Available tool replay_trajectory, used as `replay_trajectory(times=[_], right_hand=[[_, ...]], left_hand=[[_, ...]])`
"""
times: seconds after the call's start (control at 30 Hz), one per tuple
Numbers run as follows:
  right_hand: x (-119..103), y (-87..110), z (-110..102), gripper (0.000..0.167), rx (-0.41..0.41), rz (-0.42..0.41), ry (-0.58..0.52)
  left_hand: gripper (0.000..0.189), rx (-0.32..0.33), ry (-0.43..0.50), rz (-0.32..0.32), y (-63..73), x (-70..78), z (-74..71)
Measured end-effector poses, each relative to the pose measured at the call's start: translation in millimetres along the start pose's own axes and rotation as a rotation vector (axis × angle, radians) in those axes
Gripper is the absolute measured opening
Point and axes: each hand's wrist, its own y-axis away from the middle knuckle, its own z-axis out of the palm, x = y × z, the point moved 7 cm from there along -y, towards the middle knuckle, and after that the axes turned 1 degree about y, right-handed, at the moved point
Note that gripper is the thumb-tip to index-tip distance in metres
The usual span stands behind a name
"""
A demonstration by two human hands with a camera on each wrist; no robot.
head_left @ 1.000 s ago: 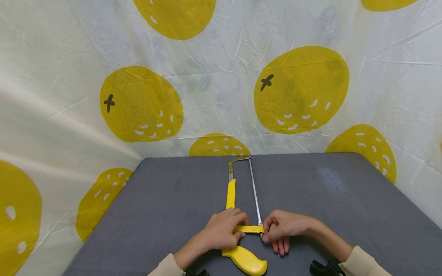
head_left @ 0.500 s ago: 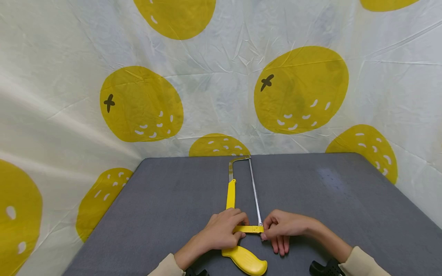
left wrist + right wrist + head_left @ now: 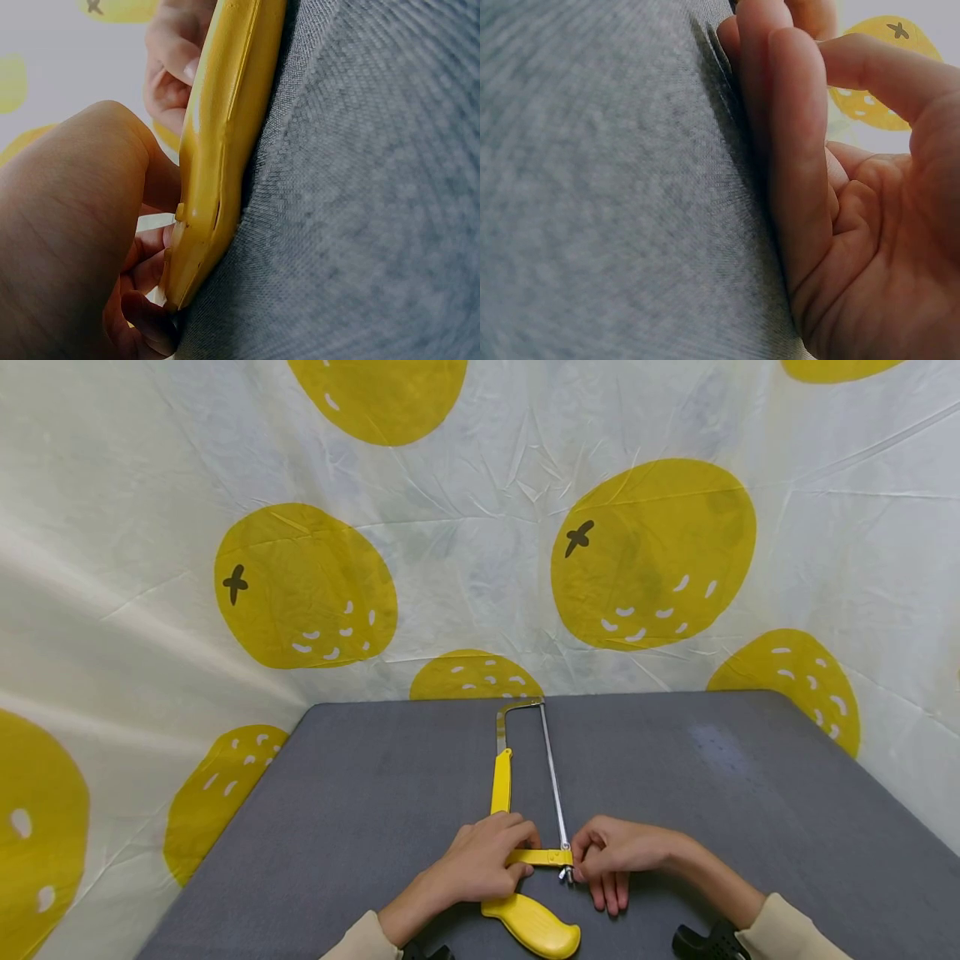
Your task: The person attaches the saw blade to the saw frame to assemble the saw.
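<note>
A hacksaw (image 3: 501,781) with a yellow frame and handle lies on the grey table, its silver blade (image 3: 553,768) along the right side. My left hand (image 3: 483,858) grips the frame just above the yellow handle (image 3: 225,135), which stands large in the left wrist view. At the blade's near end, a small metal wing nut (image 3: 567,876) sticks out below the yellow crosspiece (image 3: 542,857). My right hand (image 3: 618,852) has its thumb and forefinger at this nut, while its other fingers (image 3: 799,142) rest along the cloth. The nut is hidden in the right wrist view.
The grey cloth-covered table (image 3: 390,777) reaches back to a white curtain (image 3: 480,577) printed with yellow fruit. The far end of the saw frame lies close to the table's back edge. Black wrist straps (image 3: 708,942) show at the sleeves.
The right thumb has shifted slightly up and the wing nut, covered half a second ago, shows again at a different angle. The left hand and the hacksaw have stayed in place.
</note>
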Motion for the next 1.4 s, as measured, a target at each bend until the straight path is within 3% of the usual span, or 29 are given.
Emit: replay_trajectory(times=[0.47,1.4], right_hand=[[2.0,-0.6,-0.5,0.018,-0.009,-0.005,-0.012],[-1.3,0.5,-2.7,0.029,-0.018,-0.013,-0.013]], left_hand=[[0.016,-0.008,0.003,0.003,-0.9,0.0,1.3],[0.014,-0.012,0.006,-0.013,-2.9,1.4,0.9]])
